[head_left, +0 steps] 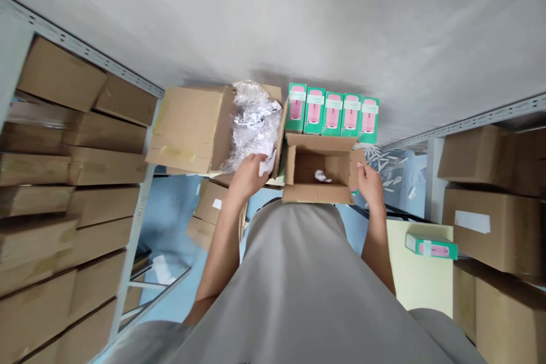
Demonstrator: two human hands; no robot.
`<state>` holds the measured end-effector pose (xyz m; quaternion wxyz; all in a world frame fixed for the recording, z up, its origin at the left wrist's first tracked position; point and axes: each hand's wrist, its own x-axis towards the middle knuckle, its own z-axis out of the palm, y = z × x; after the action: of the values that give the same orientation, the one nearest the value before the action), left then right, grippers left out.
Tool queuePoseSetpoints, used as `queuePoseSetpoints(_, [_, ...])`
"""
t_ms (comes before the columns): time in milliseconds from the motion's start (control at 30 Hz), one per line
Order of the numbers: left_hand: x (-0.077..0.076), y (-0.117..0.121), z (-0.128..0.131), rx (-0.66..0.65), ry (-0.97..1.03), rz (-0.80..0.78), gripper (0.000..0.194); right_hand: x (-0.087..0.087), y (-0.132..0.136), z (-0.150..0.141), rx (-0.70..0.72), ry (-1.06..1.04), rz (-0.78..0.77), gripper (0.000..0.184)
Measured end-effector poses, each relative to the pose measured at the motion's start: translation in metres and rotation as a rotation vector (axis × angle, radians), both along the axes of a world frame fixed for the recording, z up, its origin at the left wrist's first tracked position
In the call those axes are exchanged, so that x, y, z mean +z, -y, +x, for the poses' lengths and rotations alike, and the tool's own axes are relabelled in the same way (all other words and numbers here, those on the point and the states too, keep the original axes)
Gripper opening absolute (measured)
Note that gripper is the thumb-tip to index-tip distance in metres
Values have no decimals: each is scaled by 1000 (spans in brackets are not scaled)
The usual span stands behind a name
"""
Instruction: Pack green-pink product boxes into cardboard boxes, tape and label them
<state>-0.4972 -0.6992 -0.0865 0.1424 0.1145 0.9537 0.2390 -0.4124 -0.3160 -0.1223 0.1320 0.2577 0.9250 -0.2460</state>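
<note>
An open small cardboard box (318,193) sits in front of me with a white scrap (321,176) inside. My right hand (369,185) grips its right flap. My left hand (251,174) is closed on a piece of crumpled clear plastic wrap (255,123) that spills from a larger cardboard box (191,128) on the left. A row of several green-and-pink product boxes (331,112) stands against the wall just behind the small box.
Metal shelving with stacked cardboard cartons (63,193) lines the left; more cartons (495,205) fill the right. One green-and-pink box (430,245) lies on a pale yellow surface (420,284) at right. Small white pieces (390,168) litter the blue floor.
</note>
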Motion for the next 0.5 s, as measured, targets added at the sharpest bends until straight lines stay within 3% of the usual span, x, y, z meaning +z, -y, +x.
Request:
queuePoseSetpoints(100, [-13,1,-8,-93,149,-175,37,1,3,0,-25,-7,14,60])
queuePoseSetpoints(200, [-13,-7,-10,-17,146,-304,29,3,7,2,-36,-10,19,61])
queuePoseSetpoints(267, [-5,-6,-8,59,97,-299,32,5,9,4,-31,-10,28,60])
queuePoseSetpoints(367, [15,7,0,158,-29,-103,32,7,12,8,-33,-15,43,57])
queuePoseSetpoints(500, [48,19,12,330,-116,463,39,6,16,13,-54,-32,54,54])
